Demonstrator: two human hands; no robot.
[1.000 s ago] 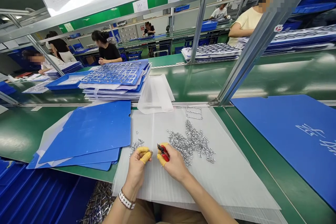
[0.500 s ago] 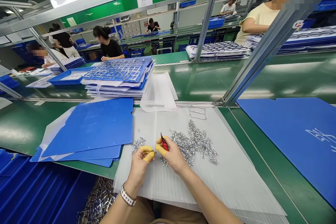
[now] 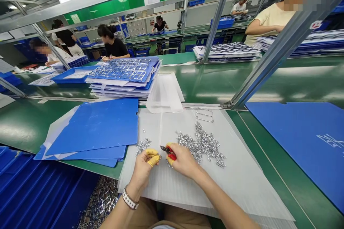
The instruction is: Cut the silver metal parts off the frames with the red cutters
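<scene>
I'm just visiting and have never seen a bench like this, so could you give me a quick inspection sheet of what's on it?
Surface: green bench with a white sheet laid over it.
Job's things: red cutters in the right hand; a small metal piece, too small to make out, pinched in the left hand; big pile of metal bits; small pile.
Clutter: blue boards, stacked trays, wire frame.
Fingers: yellow tip covers on both hands.
Cables: nothing seen.
Surroundings: other people at far benches, metal posts.
</scene>
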